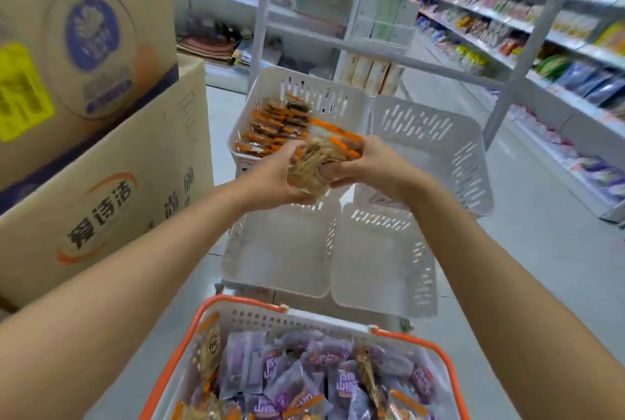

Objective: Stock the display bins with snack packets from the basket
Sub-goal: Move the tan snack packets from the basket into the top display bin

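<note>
The left grip [274, 174] and right grip [367, 162] both curl round one snack bundle [316, 162], likely squaring it for the part-filled bin [324, 95].

Both hands, left hand [275, 179] and right hand [363, 166], grip a bundle of tan snack packets [316, 166] above white slotted plastic bins [429, 135]; orange-rimmed white basket [236, 304] below holds purple packets [345, 382].

Matt white plastic bins [382, 270]; glossy film packets [345, 385]; brown cardboard boxes [101, 182].
</note>
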Demonstrator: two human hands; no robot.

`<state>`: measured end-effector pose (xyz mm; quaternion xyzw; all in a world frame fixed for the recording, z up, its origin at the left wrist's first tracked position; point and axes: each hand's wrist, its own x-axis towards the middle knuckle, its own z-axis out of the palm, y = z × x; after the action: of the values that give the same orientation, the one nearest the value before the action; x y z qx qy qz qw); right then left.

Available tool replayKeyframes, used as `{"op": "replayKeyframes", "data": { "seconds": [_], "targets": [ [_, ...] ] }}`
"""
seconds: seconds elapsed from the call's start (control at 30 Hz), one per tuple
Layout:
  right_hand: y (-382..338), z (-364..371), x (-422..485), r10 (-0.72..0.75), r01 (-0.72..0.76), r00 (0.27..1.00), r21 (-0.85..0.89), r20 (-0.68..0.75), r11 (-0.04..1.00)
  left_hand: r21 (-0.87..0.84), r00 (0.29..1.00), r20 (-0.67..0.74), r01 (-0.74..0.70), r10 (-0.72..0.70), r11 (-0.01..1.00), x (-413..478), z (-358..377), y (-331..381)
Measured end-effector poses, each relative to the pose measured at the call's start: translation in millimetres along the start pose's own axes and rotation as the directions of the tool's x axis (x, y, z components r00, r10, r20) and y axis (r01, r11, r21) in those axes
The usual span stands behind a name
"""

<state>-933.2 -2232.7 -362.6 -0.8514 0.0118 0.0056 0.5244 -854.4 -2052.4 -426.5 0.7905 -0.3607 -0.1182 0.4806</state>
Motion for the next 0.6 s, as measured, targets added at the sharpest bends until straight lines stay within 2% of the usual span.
{"op": "replayKeyframes", "data": {
  "seconds": [0.03, 0.1, 0.17, 0.2, 0.27, 0.33, 0.4, 0.47, 0.53, 0.6],
  "targets": [
    [0.4, -13.6, 13.2, -0.022, 0.019, 0.996, -0.036, -0.083, 0.999, 0.079, 1.0, -0.021, 0.002, 0.0, 0.997, 16.0, -9.9, -3.1],
    [7.5, -36.3, 39.5, -0.034, 0.004, 0.981, -0.158, -0.19, 0.987, 0.36, 0.999, -0.049, 0.006, 0.012, 0.933, 44.4, -25.7, -15.2],
    [18.9, -44.8, 64.4, 0.018, -0.08, 0.98, -0.307, -0.2, 0.948, 0.616, 1.0, -0.009, -0.01, 0.02, 0.788, 64.1, -31.6, -29.4],
    [26.5, -43.9, 75.4, 0.052, -0.119, 0.982, -0.382, -0.182, 0.916, 0.688, 1.0, 0.022, -0.016, 0.001, 0.725, 71.1, -31.9, -37.3],
    [43.9, -37.3, 92.5, 0.113, -0.164, 0.984, -0.471, -0.135, 0.867, 0.735, 0.997, 0.062, -0.016, -0.043, 0.678, 79.8, -30.0, -53.9],
    [59.8, -32.0, 102.1, 0.218, -0.201, 0.976, -0.395, 0.0, 0.896, 0.743, 0.997, 0.062, -0.011, -0.052, 0.669, 82.1, -28.8, -70.1],
    [65.0, -31.8, 106.3, 0.347, -0.282, 0.912, -0.277, 0.22, 0.918, 0.75, 0.997, 0.047, 0.001, -0.055, 0.661, 80.0, -25.6, -81.1],
    [65.2, -35.3, 110.0, 0.419, -0.35, 0.833, -0.243, 0.36, 0.905, 0.763, 0.998, 0.037, -0.001, -0.042, 0.646, 77.2, -21.1, -86.8],
    [64.7, -34.9, 114.8, 0.447, -0.348, 0.811, -0.302, 0.378, 0.888, 0.764, 0.999, 0.026, -0.005, -0.023, 0.645, 76.7, -19.1, -88.2],
    [66.3, -27.9, 118.5, 0.459, -0.34, 0.819, -0.353, 0.345, 0.871, 0.756, 1.0, 0.013, -0.002, -0.012, 0.655, 77.0, -19.3, -88.4]
  ]
}}
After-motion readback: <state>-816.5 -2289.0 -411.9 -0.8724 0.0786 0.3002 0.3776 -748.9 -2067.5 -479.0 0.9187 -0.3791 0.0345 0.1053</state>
